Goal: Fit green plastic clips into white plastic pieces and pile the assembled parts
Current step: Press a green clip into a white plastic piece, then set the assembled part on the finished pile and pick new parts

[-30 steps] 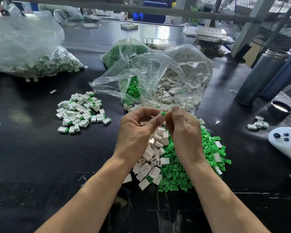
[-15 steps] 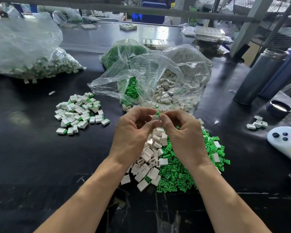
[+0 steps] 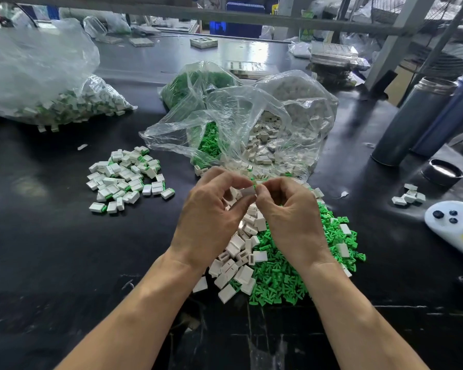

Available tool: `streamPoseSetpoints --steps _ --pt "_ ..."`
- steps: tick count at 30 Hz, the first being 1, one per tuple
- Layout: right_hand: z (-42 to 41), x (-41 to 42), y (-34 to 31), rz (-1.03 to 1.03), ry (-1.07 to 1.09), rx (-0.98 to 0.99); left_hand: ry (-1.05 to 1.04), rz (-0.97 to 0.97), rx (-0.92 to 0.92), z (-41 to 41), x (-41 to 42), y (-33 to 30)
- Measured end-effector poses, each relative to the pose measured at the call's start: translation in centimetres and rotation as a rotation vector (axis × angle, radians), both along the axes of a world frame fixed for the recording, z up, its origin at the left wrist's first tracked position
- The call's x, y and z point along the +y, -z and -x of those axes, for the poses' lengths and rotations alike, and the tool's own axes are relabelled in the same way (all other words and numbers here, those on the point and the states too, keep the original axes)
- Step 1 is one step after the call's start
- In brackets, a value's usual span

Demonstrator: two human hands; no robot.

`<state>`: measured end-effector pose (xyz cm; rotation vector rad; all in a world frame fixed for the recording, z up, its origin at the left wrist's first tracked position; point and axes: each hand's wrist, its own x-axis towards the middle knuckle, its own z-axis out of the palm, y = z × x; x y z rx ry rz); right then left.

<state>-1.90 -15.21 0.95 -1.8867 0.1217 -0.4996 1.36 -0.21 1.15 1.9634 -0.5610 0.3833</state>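
A white plastic piece (image 3: 247, 190) is pinched between the thumb and curled fingers of the left hand (image 3: 211, 217), raised above the dark worktop (image 3: 51, 263). A green plastic clip (image 3: 253, 180) is pinched at the fingertips of the right hand (image 3: 292, 217) and is held against the end of the white piece; how far it is seated cannot be told. The two hands are brought together, fingertips touching or nearly so.

Directly beneath the hands, a heap of loose white pieces (image 3: 238, 260) is seen lying beside and partly over a heap of loose green clips (image 3: 284, 279). To the left, well apart from the hands, a pile of assembled parts (image 3: 126, 180) is spread on the worktop, each white with a green end showing. Behind the hands, an open clear bag (image 3: 251, 124) is seen holding both green clips and white pieces. At far left, another clear bag (image 3: 38, 84) is filled with assembled parts. On the right, a few white pieces (image 3: 409, 197) are grouped near a white controller (image 3: 455, 228), with two grey cylindrical flasks (image 3: 417, 121) behind.
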Motion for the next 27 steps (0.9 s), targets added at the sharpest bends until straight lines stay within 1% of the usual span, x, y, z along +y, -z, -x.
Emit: streamPoseSetpoints --steps 4,7,13,18,27 --pt "0.1 -0.1 0.1 0.046 0.004 0.014 -0.023 -0.05 -0.015 -0.2 0.2 0.3" --pt "0.1 -0.2 0.1 0.064 0.02 0.023 -0.069 -0.145 -0.002 -0.6 0.8 0.4" --pt "0.3 -0.8 -0.2 0.119 0.077 0.048 -0.284 -0.325 0.106 -2.5 3.5 0.7" --pt "0.5 -1.8 -0.5 0.224 0.139 0.116 -0.503 -0.436 0.172 -4.0 5.5 1.0" --pt "0.4 -3.0 -0.4 0.228 0.182 0.149 -0.666 -0.533 0.181 -5.2 6.8 1.4"
